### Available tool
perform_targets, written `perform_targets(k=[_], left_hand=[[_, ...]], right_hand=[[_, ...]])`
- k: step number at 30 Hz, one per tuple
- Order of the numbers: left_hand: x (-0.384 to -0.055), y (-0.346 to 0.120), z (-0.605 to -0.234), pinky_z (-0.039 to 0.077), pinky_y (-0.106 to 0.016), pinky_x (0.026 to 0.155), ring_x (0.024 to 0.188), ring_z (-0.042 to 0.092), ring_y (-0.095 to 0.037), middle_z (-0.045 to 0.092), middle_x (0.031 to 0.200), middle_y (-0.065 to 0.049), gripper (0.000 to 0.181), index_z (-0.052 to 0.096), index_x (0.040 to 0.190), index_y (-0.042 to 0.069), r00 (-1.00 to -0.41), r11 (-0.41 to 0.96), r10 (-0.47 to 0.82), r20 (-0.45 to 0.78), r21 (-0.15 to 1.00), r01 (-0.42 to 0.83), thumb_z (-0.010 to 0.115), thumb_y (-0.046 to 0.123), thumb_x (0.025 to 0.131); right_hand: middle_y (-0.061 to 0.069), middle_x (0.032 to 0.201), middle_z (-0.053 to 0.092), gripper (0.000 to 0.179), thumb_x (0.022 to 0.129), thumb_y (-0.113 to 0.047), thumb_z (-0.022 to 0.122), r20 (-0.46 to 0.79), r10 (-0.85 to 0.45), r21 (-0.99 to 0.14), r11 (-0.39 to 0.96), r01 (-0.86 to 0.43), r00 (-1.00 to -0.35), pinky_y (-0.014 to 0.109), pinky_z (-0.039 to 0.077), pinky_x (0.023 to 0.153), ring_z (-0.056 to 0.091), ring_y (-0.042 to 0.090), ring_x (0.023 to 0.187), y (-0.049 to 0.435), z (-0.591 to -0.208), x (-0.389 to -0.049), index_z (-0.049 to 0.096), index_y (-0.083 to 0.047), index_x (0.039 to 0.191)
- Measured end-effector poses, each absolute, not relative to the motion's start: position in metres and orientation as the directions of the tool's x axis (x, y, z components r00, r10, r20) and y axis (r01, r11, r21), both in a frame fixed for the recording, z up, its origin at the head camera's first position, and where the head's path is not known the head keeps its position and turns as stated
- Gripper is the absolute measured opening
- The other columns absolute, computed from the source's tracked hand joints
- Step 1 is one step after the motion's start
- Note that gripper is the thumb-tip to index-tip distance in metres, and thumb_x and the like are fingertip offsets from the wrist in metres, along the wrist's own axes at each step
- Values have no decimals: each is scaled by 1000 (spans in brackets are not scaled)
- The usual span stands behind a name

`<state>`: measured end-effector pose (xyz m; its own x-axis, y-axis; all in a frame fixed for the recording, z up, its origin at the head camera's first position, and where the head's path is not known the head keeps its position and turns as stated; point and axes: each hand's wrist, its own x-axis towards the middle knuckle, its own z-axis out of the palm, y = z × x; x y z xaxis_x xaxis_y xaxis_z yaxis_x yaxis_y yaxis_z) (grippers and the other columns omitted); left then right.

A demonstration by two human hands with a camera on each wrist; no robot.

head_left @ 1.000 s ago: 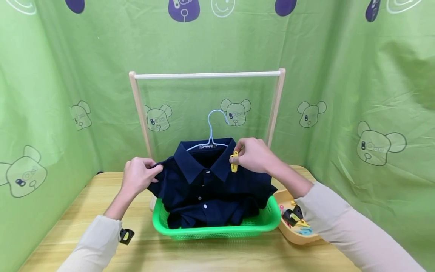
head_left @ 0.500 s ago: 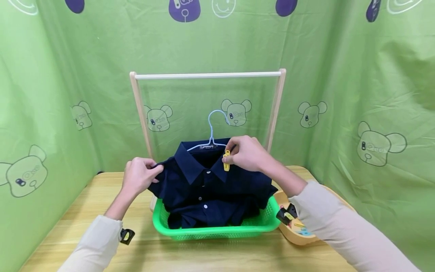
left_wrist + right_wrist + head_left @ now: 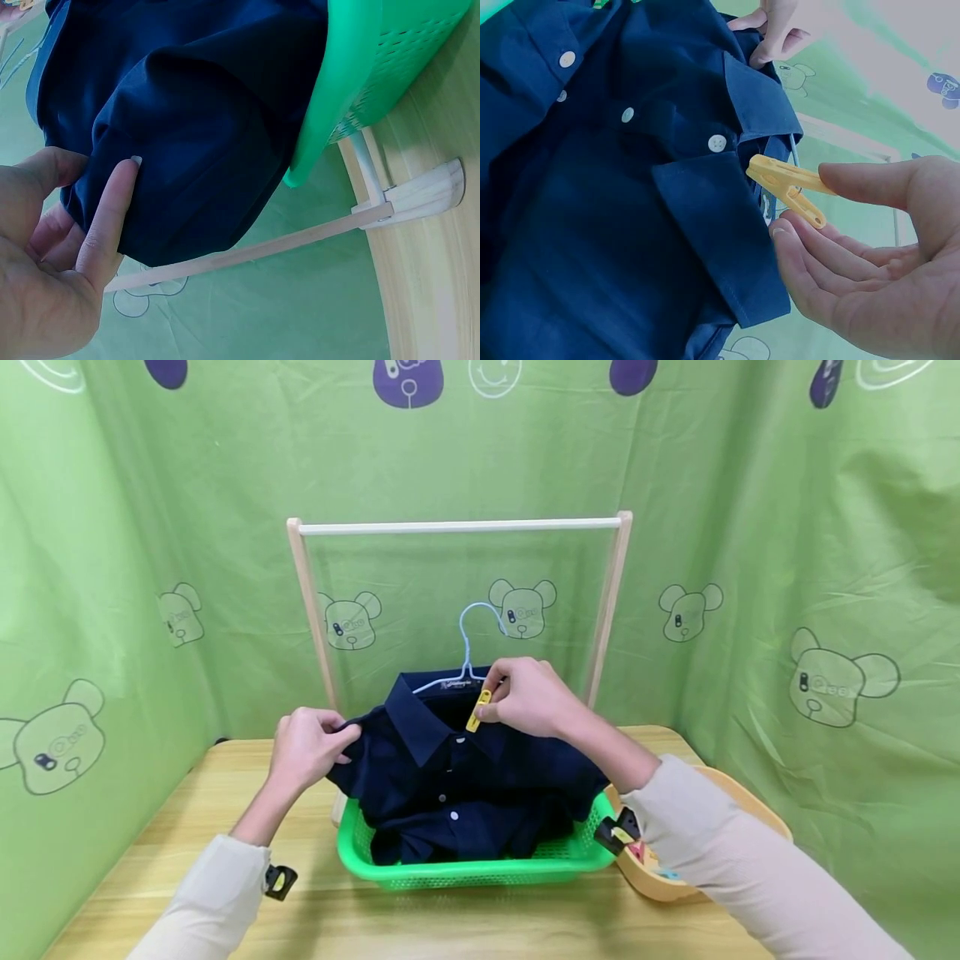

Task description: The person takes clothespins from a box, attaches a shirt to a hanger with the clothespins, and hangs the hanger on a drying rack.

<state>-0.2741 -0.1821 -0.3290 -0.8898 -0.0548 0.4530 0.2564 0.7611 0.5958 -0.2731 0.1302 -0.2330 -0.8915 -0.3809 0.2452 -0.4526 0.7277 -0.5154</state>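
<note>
A navy buttoned shirt [image 3: 420, 777] with a collar sits on a pale blue wire hanger [image 3: 466, 643], its lower part bunched in a green basket [image 3: 480, 870]. My left hand [image 3: 303, 747] pinches the shirt's shoulder at the left; in the left wrist view the thumb and fingers grip the navy cloth [image 3: 195, 150]. A yellow clothespin [image 3: 787, 184] is pinched between thumb and fingers of my right hand [image 3: 528, 697]. The clothespin is in front of the collar opening, near the top button [image 3: 717, 142]. The hanger's right arm is hidden behind my right hand.
Behind the basket stands a wooden rack with a white rail [image 3: 457, 527]. At the right, partly under my sleeve, an orange tray [image 3: 750, 793] holds several colored clothespins. Green printed curtains surround the wooden table [image 3: 180, 860].
My right hand has moved left with the yellow clothespin, from the right collar flap to the collar opening, and the clothespin has tilted. My left hand stays on the shoulder.
</note>
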Motion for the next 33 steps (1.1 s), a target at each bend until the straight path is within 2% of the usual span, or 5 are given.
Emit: perform_targets(k=[11, 18, 28, 33], left_hand=[[-275, -181, -327, 55, -34, 63, 52, 70, -6, 75, 67, -2, 22, 77, 73, 15, -882, 769, -50, 469, 581, 265, 68, 28, 88], [-275, -181, -328, 55, -34, 63, 52, 70, -6, 76, 69, -3, 22, 77, 73, 15, -883, 766, -50, 466, 585, 265, 69, 28, 88], [-275, -181, -328, 55, -35, 65, 52, 70, -5, 76, 68, -2, 22, 78, 73, 16, -882, 766, -55, 468, 586, 264, 68, 29, 88], [-275, -181, -328, 54, -33, 61, 52, 70, -6, 75, 68, -2, 21, 78, 73, 15, -881, 765, -57, 471, 588, 264, 69, 27, 88]], right_hand=[[0, 90, 79, 23, 84, -21, 81, 293, -381, -561, 674, -480, -877, 33, 54, 78, 74, 15, 84, 122, -233, -273, 69, -10, 100], [3, 94, 79, 23, 84, -15, 82, 310, -384, -615, 616, -491, -870, 33, 57, 78, 76, 16, 86, 113, -233, -272, 69, -9, 102], [5, 96, 79, 24, 83, -12, 82, 347, -388, -618, 591, -519, -854, 33, 59, 81, 75, 17, 90, 97, -234, -270, 70, -8, 103], [4, 97, 78, 25, 82, -12, 83, 365, -386, -614, 585, -531, -847, 33, 59, 82, 75, 17, 91, 89, -236, -270, 71, -8, 104]])
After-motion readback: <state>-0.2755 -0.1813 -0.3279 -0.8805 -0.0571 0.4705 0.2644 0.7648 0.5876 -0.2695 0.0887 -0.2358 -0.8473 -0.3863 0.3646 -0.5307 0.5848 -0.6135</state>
